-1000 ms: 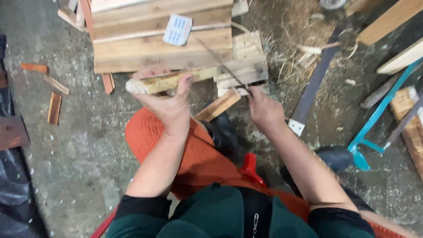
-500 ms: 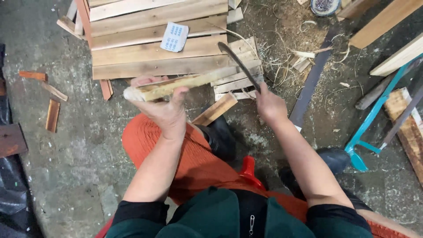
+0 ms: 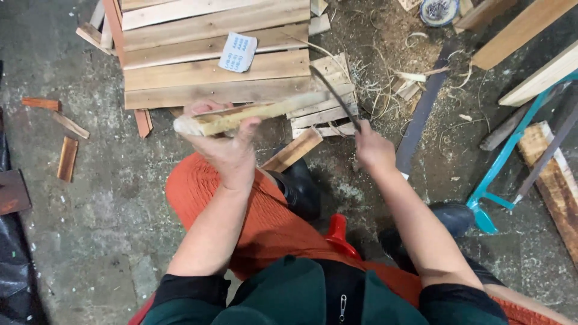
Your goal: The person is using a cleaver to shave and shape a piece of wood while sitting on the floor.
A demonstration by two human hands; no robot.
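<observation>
From my seat at the far end of the feed, the left hand (image 3: 226, 147) was closed around a pale, split length of wood (image 3: 253, 114), holding it roughly level over the orange-clad knee (image 3: 241, 210). The right hand (image 3: 373, 150) was wrapped tight on the handle of a thin, dark, slightly curved blade (image 3: 336, 96), whose tip lay near the far end of the stick, above the stacked boards.

To my eye the step in hand was shaving or splitting that stick. Doing it well, I judged, meant keeping the left thumb and fingers behind the blade's path, bracing the stick firmly so it could not roll, and meeting the grain at a shallow angle, so that it took thin curls rather than digging in (the blade pointed away from the body, which seemed the safer line).

The ground was rough grey concrete (image 3: 102, 229), stained and littered. A pallet of pale wooden slats (image 3: 211, 72) lay ahead with a small white printed card (image 3: 238, 52) on it. Reddish wood offcuts (image 3: 67, 157) lay scattered to the left, and curled shavings and straw-like fibres (image 3: 385, 90) spread to the right. A turquoise metal frame (image 3: 500, 174) and several long planks (image 3: 542, 72) leaned in at the right edge, with a small round patterned dish (image 3: 439, 11) at the top. A red plastic seat (image 3: 340, 235) showed beneath the person.
</observation>
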